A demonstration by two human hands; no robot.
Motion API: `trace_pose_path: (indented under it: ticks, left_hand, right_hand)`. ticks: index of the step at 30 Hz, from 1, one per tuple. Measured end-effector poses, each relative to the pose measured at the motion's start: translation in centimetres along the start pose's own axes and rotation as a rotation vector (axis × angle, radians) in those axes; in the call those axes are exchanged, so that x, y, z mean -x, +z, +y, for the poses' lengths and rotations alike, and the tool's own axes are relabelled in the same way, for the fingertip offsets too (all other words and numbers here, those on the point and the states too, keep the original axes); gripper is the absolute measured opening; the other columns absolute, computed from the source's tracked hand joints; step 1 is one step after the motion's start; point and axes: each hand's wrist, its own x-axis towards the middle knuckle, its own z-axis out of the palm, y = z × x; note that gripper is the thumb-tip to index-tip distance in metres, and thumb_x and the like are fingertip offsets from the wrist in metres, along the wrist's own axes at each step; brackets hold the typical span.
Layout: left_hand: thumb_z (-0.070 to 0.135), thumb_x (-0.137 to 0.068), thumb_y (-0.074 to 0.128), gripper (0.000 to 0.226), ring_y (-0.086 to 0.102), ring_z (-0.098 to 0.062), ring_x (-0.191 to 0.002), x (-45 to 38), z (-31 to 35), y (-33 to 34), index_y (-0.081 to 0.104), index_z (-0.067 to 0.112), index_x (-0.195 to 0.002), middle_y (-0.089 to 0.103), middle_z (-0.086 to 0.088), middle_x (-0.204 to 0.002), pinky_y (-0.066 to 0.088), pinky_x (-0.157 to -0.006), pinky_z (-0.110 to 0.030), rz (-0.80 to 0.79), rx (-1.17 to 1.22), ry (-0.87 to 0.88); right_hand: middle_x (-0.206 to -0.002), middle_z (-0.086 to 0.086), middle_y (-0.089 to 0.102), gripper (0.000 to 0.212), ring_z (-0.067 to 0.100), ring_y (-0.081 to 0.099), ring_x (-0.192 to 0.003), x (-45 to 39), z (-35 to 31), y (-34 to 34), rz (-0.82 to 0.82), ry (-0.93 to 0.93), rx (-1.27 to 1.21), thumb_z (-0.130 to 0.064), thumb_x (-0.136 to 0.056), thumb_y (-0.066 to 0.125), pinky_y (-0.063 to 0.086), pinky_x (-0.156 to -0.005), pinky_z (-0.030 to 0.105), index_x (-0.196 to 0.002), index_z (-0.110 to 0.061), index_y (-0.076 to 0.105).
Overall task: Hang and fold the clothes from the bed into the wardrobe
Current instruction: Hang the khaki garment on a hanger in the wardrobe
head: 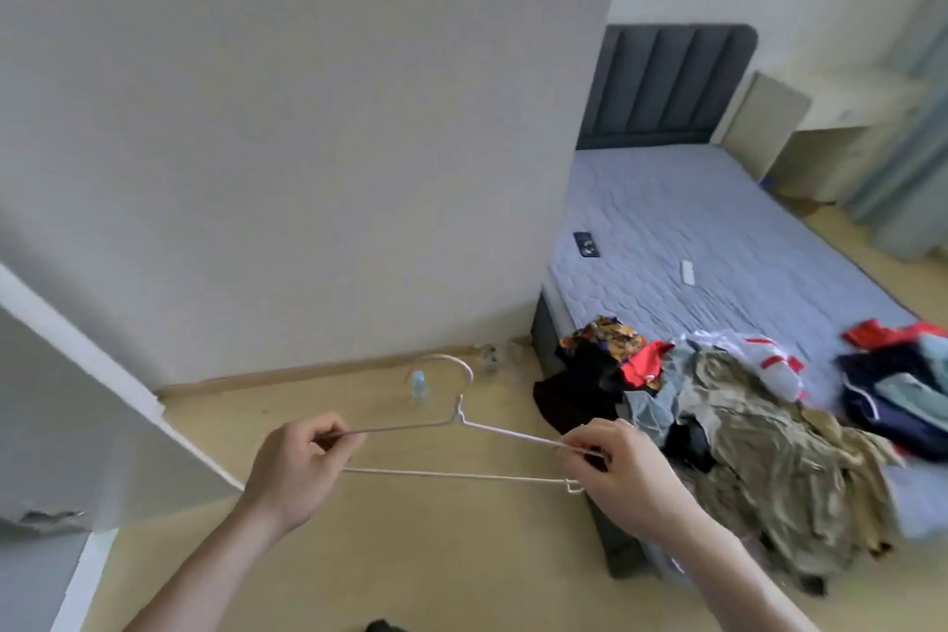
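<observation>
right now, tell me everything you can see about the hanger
The hanger is a thin, pale wire one, bare of any garment. Its hook curls up at the top, and a small notch sits at its right corner. It is held above the floor, roughly level. The left hand pinches its left end and the right hand pinches its right shoulder.

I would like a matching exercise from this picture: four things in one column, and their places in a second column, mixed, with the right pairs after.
Things:
1. hanger
2. bottle
3. clothes
4. phone

Places:
A. on the floor by the wall
B. flat on the mattress, near its wall side
C. between both hands
D. heaped at the foot of the bed

Pairs: 1-C, 2-A, 3-D, 4-B. The left hand and right hand each hold one end of the hanger.
</observation>
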Motion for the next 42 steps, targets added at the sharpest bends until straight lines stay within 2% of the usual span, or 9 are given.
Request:
trace_pose_path:
  ticks: [7, 10, 12, 14, 18, 22, 30, 35, 42]
  left_hand:
    - [0.036, -0.085, 0.077, 0.018, 0.055, -0.015, -0.058, -6.7, 10.7, 13.1, 0.070, 0.022, -0.075, 0.063, 0.010, -0.061, 0.050, -0.063, -0.035, -0.313, -0.011, 0.121]
    - [0.030, -0.088, 0.076, 0.019, 0.049, -0.010, -0.053, -9.7, 14.3, 18.9, 0.071, 0.020, -0.073, 0.062, 0.010, -0.061, 0.045, -0.054, -0.023, -0.424, 0.006, 0.126]
    - [0.031, -0.088, 0.076, 0.015, 0.058, -0.009, -0.061, -11.8, 16.1, 22.9, 0.072, 0.023, -0.076, 0.068, 0.010, -0.069, 0.052, -0.061, -0.023, -0.483, 0.005, 0.134]
    - [0.034, -0.085, 0.077, 0.005, 0.068, -0.006, -0.084, -14.3, 17.3, 26.9, 0.075, 0.030, -0.082, 0.074, 0.011, -0.083, 0.057, -0.081, -0.030, -0.533, 0.018, 0.153]
    - [0.023, -0.087, 0.076, 0.021, 0.062, 0.000, -0.095, -18.9, 20.3, 33.6, 0.072, 0.035, -0.104, 0.065, 0.014, -0.112, 0.048, -0.077, -0.010, -0.549, -0.016, 0.176]
    - [0.019, -0.089, 0.073, 0.028, 0.052, -0.008, -0.114, -24.1, 22.0, 39.7, 0.067, 0.028, -0.115, 0.058, 0.009, -0.123, 0.038, -0.098, -0.022, -0.595, -0.129, 0.175]
    - [0.028, -0.092, 0.063, 0.024, 0.054, -0.018, -0.124, -31.9, 25.2, 51.5, 0.063, 0.030, -0.116, 0.053, 0.003, -0.135, 0.045, -0.100, -0.030, -0.836, -0.362, 0.087]
    - [0.035, -0.092, 0.062, 0.025, 0.060, -0.014, -0.101, -33.0, 28.3, 58.3, 0.063, 0.032, -0.117, 0.050, 0.007, -0.131, 0.049, -0.088, -0.029, -0.978, -0.456, 0.114]
    - [0.035, -0.091, 0.061, 0.031, 0.059, -0.019, -0.114, -32.1, 32.7, 66.9, 0.064, 0.028, -0.121, 0.051, 0.002, -0.134, 0.046, -0.099, -0.032, -1.066, -0.506, 0.150]
  right_hand:
    - [-0.074, -0.021, 0.067, 0.020, 0.002, 0.049, -0.092, 3.7, 10.9, -3.9, 0.199, 0.243, -0.083, -0.043, -0.093, 0.066, 0.046, -0.080, 0.023, -0.077, -0.033, 0.071]
    - [-0.063, -0.013, 0.062, 0.020, 0.002, 0.051, -0.063, 4.0, 14.7, -6.0, 0.247, 0.335, -0.235, -0.036, -0.094, 0.069, 0.043, -0.062, 0.023, -0.076, -0.032, 0.069]
    - [-0.061, -0.002, 0.060, 0.017, 0.006, 0.046, -0.052, 3.8, 17.5, -7.3, 0.281, 0.403, -0.299, -0.036, -0.094, 0.068, 0.039, -0.054, 0.026, -0.080, -0.028, 0.071]
    - [-0.064, 0.006, 0.061, 0.017, 0.007, 0.044, -0.052, 3.3, 20.6, -8.4, 0.316, 0.476, -0.302, -0.038, -0.093, 0.069, 0.038, -0.055, 0.029, -0.082, -0.025, 0.072]
    - [-0.060, 0.003, 0.060, 0.017, 0.005, 0.043, -0.053, 1.2, 26.1, -11.3, 0.354, 0.608, -0.309, -0.034, -0.093, 0.071, 0.036, -0.056, 0.029, -0.079, -0.025, 0.073]
    - [-0.056, -0.007, 0.058, 0.021, 0.005, 0.046, -0.051, -1.9, 31.4, -14.0, 0.349, 0.729, -0.277, -0.031, -0.093, 0.071, 0.039, -0.054, 0.028, -0.074, -0.022, 0.072]
    - [-0.060, 0.000, 0.063, 0.027, 0.019, 0.057, -0.062, -8.0, 40.7, -18.8, 0.491, 0.956, -0.316, -0.027, -0.093, 0.068, 0.043, -0.060, 0.033, -0.068, -0.018, 0.068]
    - [-0.054, -0.004, 0.050, 0.034, 0.019, 0.046, -0.058, -9.3, 45.4, -20.4, 0.576, 1.134, -0.382, -0.025, -0.093, 0.068, 0.039, -0.058, 0.033, -0.066, -0.009, 0.057]
    - [-0.055, -0.006, 0.038, 0.039, 0.017, 0.035, -0.055, -9.3, 52.2, -22.2, 0.609, 1.250, -0.401, -0.023, -0.093, 0.064, 0.031, -0.054, 0.033, -0.065, -0.012, 0.040]
